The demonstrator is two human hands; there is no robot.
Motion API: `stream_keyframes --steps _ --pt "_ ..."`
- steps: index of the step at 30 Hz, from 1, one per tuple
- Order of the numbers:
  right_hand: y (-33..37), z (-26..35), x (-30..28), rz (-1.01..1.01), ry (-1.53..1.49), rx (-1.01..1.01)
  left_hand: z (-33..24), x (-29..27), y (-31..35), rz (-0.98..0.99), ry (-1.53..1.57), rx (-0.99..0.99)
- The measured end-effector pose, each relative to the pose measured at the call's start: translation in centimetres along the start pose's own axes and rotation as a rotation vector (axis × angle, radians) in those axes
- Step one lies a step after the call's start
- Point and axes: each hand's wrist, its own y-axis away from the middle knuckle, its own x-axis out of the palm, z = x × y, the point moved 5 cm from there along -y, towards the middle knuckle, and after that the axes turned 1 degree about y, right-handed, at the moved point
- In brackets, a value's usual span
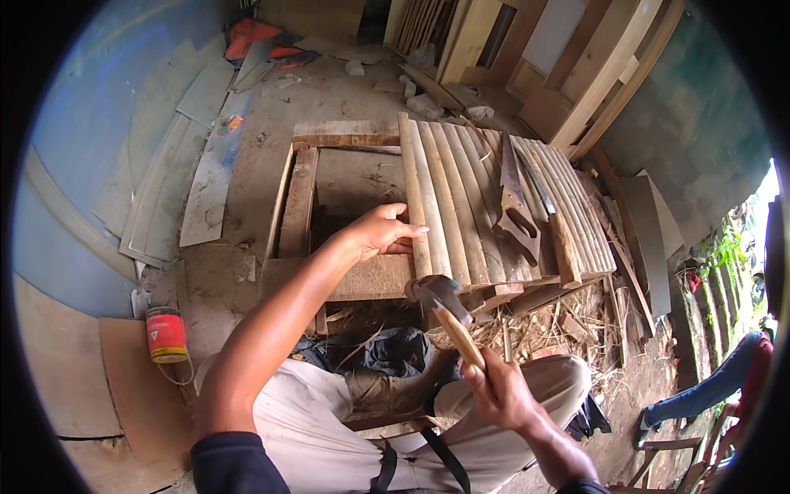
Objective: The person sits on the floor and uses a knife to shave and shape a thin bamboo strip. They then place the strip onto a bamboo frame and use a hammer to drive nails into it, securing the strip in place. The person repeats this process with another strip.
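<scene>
My left hand (383, 233) is at the leftmost round wooden slat (414, 181), with one finger on top and the others curled at its side. The slat lies beside a row of similar pale slats (473, 198) on a low wooden frame (337, 281). My right hand (499, 389) is closed around the wooden handle of a hammer (457, 328). Its wide dark metal head is close to the near end of the leftmost slats; whether it touches them I cannot tell. The frame's left part is uncovered.
On the slats lie a handsaw (516, 206) and a long blade with a wooden handle (564, 247). Wood shavings (568, 329) litter the ground under the frame. A red can (167, 333) stands at left. Boards lean at the back right. Another person's leg (708, 380) shows at far right.
</scene>
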Motion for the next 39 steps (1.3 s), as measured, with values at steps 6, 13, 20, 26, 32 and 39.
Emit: stream_keyframes --steps 6,13,20,26,32,39 --pt "-0.6 1.7 0.4 -0.042 0.031 0.031 -0.2 0.1 0.0 0.032 -0.016 0.025" --pt "0.6 3.2 -2.7 -0.397 -0.534 -0.756 0.0 -0.1 0.1 -0.016 -0.062 -0.003" --pt "0.0 0.3 -1.0 -0.271 -0.352 -0.135 0.2 -0.3 -0.2 0.002 -0.029 -0.030" --pt "-0.9 0.1 -0.7 -0.038 -0.351 0.203 0.4 -0.5 -0.5 0.031 -0.001 -0.008" --pt "-0.3 1.4 -2.9 -0.405 -0.341 -0.323 0.2 -0.5 -0.3 0.036 -0.023 -0.027" --pt "-0.8 -0.9 -1.0 -0.164 -0.149 0.077 0.3 -0.6 -0.5 0.006 0.005 -0.064"
